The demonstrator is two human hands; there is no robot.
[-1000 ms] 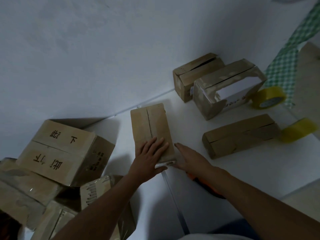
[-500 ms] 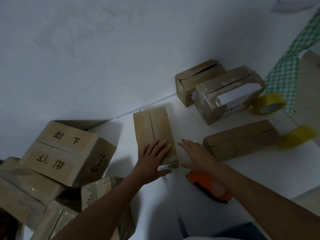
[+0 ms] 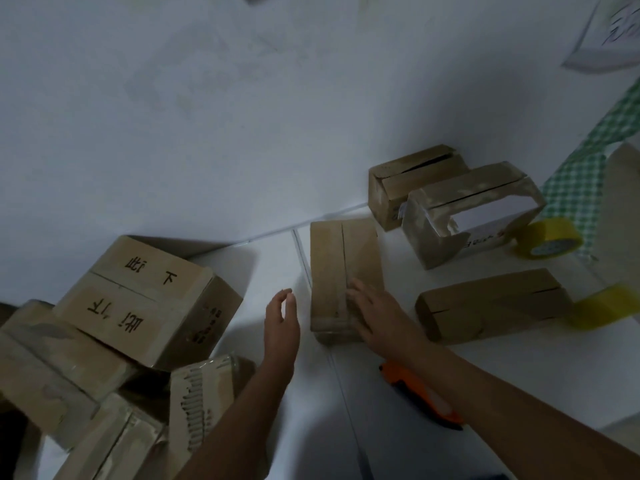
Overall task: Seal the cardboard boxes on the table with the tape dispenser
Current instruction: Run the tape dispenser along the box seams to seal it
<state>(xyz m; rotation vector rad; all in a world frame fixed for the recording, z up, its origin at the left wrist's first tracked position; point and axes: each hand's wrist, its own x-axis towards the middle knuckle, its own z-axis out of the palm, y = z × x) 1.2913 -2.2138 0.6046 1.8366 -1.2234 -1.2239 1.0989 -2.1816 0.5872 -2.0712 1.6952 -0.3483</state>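
Note:
A narrow cardboard box (image 3: 337,261) lies on the white table (image 3: 519,379) with a strip of tape along its centre seam. My right hand (image 3: 377,313) lies flat on its near right part, fingers straight. My left hand (image 3: 281,322) hovers just left of the box, fingers loosely extended, holding nothing. The orange tape dispenser (image 3: 424,398) lies on the table under my right forearm, partly hidden by it.
Three more boxes stand to the right: a long one (image 3: 491,304), an open-sided one (image 3: 467,209) and one behind it (image 3: 412,178). Two yellow tape rolls (image 3: 547,239) (image 3: 602,308) sit at the far right. Stacked boxes (image 3: 145,299) fill the left.
My left hand has lifted off the box and moved to its left side. My right hand has moved onto the box's near end. The view shifted right, so everything sits lower in frame.

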